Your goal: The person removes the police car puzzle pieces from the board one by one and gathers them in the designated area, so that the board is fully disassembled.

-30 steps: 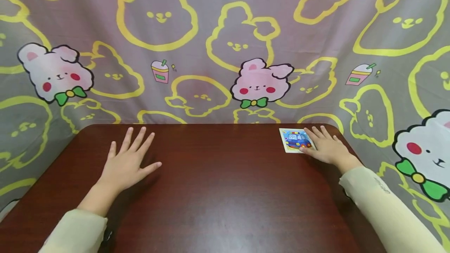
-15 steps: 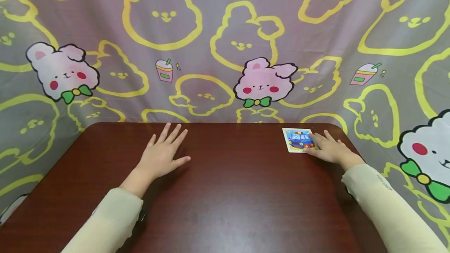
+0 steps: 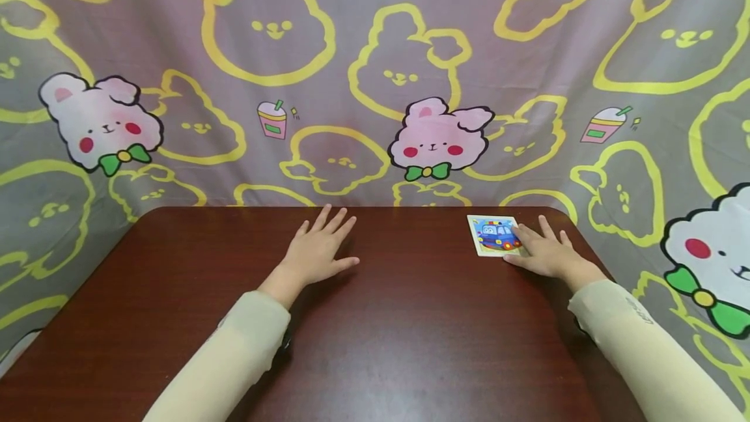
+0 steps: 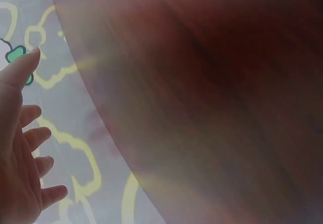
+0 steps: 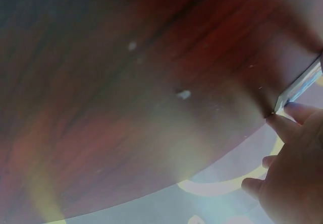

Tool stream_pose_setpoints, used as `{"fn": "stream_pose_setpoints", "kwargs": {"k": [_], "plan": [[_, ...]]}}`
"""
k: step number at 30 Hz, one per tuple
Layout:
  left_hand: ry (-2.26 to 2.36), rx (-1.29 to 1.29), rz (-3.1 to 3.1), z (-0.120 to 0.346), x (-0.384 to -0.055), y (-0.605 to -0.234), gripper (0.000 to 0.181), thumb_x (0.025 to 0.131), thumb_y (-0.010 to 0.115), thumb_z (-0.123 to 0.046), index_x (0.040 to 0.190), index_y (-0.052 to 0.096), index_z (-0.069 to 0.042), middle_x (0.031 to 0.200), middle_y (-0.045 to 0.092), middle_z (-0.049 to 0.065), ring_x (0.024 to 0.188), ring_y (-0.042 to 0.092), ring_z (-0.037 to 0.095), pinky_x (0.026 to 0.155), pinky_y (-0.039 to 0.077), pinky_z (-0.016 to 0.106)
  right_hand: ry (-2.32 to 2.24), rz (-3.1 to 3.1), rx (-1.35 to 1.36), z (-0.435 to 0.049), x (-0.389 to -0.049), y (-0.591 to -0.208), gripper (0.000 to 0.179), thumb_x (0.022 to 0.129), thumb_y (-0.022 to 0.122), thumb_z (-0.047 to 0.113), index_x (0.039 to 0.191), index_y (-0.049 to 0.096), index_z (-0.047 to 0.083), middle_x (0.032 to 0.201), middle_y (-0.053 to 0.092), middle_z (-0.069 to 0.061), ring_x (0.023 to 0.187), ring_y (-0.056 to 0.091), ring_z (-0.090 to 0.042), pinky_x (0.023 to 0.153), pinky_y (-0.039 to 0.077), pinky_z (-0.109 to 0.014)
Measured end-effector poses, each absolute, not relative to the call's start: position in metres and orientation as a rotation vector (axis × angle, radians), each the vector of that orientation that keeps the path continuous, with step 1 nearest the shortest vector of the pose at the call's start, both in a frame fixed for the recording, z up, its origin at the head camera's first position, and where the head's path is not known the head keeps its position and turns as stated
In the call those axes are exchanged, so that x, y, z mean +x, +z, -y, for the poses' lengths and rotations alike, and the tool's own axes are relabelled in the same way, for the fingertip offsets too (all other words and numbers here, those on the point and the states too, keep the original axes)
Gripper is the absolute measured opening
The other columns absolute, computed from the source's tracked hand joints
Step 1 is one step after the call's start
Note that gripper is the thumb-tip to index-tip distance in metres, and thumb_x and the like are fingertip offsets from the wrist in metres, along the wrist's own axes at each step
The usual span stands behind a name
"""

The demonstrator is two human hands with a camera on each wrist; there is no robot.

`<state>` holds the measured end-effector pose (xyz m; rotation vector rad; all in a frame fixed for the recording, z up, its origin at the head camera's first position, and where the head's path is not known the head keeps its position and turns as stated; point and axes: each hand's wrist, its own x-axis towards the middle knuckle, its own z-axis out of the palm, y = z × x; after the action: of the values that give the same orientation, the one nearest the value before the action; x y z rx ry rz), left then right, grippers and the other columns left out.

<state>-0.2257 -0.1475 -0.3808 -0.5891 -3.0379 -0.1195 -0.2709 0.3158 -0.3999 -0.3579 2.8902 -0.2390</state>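
Note:
A small square picture board [image 3: 495,236] with a pale border and a blue cartoon police car lies flat near the table's far right corner. My right hand [image 3: 546,256] is at its right side, index fingertip at the right edge and thumb at the lower right corner. In the right wrist view the board's edge [image 5: 298,88] shows with two fingertips against it, the other fingers spread. My left hand [image 3: 315,254] is over the far middle of the table, fingers straight and spread, holding nothing. In the left wrist view that hand [image 4: 17,138] has its thumb apart from the fingers.
The dark red-brown wooden table [image 3: 410,344] has rounded far corners. Right behind its far edge hangs a grey-pink curtain [image 3: 328,38] printed with yellow outlines and bunny faces, which also runs along both sides.
My left hand has moved right, from the left part of the table to the far middle. My right hand's fingers have drawn back slightly off the picture board, which stays in place.

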Motion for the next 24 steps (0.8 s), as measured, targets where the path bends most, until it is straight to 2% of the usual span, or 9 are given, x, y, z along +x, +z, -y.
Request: {"fn": "stream_pose_setpoints", "kwargs": {"k": [7,13,24], "plan": [[-0.095,-0.661,3.055,0.114,-0.238,-0.381,0.083,0.092,0.057,-0.062,0.158,0.029,-0.02,0.165,0.025,0.006,0.155,0.012,0.034,0.115,0.029,0.063,-0.22,-2.909,-0.39,-0.308,-0.266,-0.399,0.09,0.092,0.055,0.063,0.154,0.03,0.003,0.161,0.024,-0.025,0.149,-0.008,-0.052,0.109,-0.002,-0.078],[-0.074,-0.674,3.072,0.088,-0.245,-0.382,0.083,0.092,0.056,-0.062,0.158,0.027,-0.022,0.166,0.024,0.003,0.156,0.01,0.031,0.116,0.029,0.061,-0.229,-2.923,-0.425,-0.301,-0.259,-0.397,0.086,0.093,0.056,0.06,0.154,0.033,0.004,0.16,0.028,-0.023,0.15,-0.008,-0.052,0.11,-0.003,-0.077],[-0.079,-0.723,3.118,0.058,-0.246,-0.386,0.087,0.092,0.055,-0.064,0.16,0.021,-0.02,0.167,0.021,0.0,0.156,0.011,0.029,0.115,0.032,0.058,-0.206,-2.96,-0.544,-0.279,-0.246,-0.4,0.082,0.091,0.062,0.058,0.151,0.04,0.006,0.157,0.037,-0.021,0.15,-0.005,-0.051,0.111,0.0,-0.076]]}}
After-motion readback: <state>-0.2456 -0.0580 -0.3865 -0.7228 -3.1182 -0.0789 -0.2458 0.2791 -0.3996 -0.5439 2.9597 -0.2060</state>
